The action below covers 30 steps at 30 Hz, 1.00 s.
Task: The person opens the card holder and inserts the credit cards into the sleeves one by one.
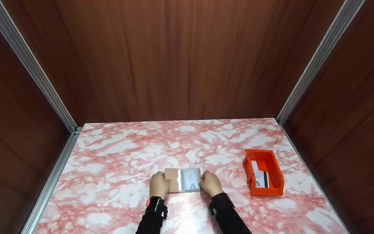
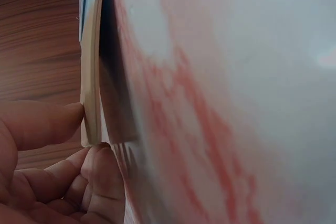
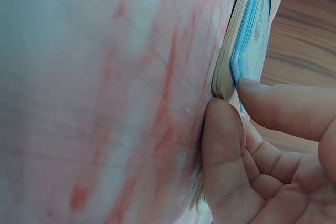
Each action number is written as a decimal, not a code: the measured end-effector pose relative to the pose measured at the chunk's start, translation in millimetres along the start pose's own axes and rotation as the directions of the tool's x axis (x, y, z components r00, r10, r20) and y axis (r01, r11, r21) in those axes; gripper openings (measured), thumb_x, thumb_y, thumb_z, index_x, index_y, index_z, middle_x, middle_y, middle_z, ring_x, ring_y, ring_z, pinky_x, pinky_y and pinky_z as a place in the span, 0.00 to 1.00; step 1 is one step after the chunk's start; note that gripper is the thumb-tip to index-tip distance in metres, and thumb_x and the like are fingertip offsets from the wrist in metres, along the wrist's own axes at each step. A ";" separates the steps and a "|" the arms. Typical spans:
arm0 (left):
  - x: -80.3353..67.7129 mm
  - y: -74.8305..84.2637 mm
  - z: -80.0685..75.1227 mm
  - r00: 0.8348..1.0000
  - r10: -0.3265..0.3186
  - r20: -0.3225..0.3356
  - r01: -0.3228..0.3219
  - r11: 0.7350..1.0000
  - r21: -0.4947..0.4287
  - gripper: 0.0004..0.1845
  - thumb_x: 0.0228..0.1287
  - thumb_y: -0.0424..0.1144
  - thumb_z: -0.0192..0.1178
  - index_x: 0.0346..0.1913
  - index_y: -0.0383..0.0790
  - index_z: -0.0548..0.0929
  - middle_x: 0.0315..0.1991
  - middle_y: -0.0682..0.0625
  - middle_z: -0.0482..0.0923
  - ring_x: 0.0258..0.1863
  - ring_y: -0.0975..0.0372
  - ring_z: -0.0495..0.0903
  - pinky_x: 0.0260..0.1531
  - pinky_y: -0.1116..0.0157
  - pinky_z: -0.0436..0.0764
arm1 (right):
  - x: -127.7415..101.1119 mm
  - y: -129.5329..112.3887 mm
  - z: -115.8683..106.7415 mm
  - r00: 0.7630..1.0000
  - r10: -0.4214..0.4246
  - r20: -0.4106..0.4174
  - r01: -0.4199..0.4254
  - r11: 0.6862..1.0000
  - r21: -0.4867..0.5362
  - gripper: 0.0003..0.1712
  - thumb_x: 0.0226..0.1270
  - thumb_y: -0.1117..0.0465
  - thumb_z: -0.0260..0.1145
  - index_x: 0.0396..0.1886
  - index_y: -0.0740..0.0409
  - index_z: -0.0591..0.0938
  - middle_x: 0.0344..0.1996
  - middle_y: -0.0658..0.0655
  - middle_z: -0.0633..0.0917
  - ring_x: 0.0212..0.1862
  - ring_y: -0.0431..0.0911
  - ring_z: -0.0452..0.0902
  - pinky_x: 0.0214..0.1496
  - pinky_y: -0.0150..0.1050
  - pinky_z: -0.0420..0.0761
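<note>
A wood-grained back panel (image 1: 187,61) is being flanked by similar side walls, and the corners are being edged by grey metal rails (image 1: 33,68). Below, a red-and-white marbled tabletop (image 1: 109,156) is being enclosed. On its right side an orange plastic bin (image 1: 266,191) is being supported, its long axis being directed from near to far.

Near the middle of the tabletop's front half, well apart from the bin, a tan wallet (image 1: 173,182) is being held between the two hands. Its long axis is being kept left to right, roughly parallel to the far table edge, with one end being pointed at each hand. The left end is being held slightly clear of the surface.

By the left hand (image 1: 159,185) the left end is being pinched, the thumb being pressed on the tan face and the fingers being kept at the edge and underneath. By the right hand (image 1: 211,184) the right end is likewise being gripped.

On the wallet's right half bluish printed sheets (image 1: 189,178) are being carried, flanked by a narrow white strip (image 1: 179,182). In the bin a black-striped white card (image 1: 260,178) is being contained.
</note>
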<state>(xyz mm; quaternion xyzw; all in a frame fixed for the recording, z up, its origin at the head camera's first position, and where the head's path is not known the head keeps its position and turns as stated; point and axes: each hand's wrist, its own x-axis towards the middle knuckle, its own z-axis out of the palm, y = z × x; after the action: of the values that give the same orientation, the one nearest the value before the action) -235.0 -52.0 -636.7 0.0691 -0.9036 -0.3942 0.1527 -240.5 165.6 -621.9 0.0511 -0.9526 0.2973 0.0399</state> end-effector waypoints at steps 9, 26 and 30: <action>-0.4 -2.3 -0.4 1.000 0.007 0.026 -0.008 1.000 0.027 0.08 0.47 0.28 0.67 0.31 0.28 0.81 0.27 0.39 0.78 0.31 0.44 0.79 0.37 0.49 0.77 | 0.2 -0.2 0.0 1.000 0.002 -0.007 -0.002 1.000 0.000 0.10 0.46 0.71 0.69 0.27 0.62 0.76 0.23 0.57 0.78 0.28 0.54 0.75 0.36 0.49 0.77; 1.0 -1.7 -3.8 0.996 -0.044 0.083 0.043 0.999 0.023 0.10 0.48 0.29 0.68 0.32 0.29 0.79 0.27 0.41 0.76 0.32 0.45 0.79 0.38 0.49 0.77 | 1.7 -1.8 -1.4 0.999 0.029 0.020 -0.029 1.000 -0.004 0.10 0.47 0.71 0.69 0.29 0.63 0.76 0.24 0.58 0.79 0.30 0.55 0.77 0.37 0.49 0.77; 1.7 -2.5 -3.6 0.995 -0.049 0.086 0.047 0.998 0.029 0.09 0.48 0.29 0.69 0.30 0.31 0.78 0.26 0.42 0.76 0.31 0.46 0.79 0.37 0.50 0.77 | 0.7 -2.0 -1.2 1.000 0.021 0.011 -0.021 1.000 0.003 0.10 0.48 0.71 0.69 0.28 0.63 0.76 0.24 0.58 0.78 0.30 0.55 0.77 0.37 0.49 0.77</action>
<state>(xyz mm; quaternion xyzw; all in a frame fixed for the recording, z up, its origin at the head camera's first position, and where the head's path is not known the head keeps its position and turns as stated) -235.4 -56.6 -635.8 0.0757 -0.9128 -0.3879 0.1030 -240.9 164.6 -619.8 0.0427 -0.9529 0.2987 0.0313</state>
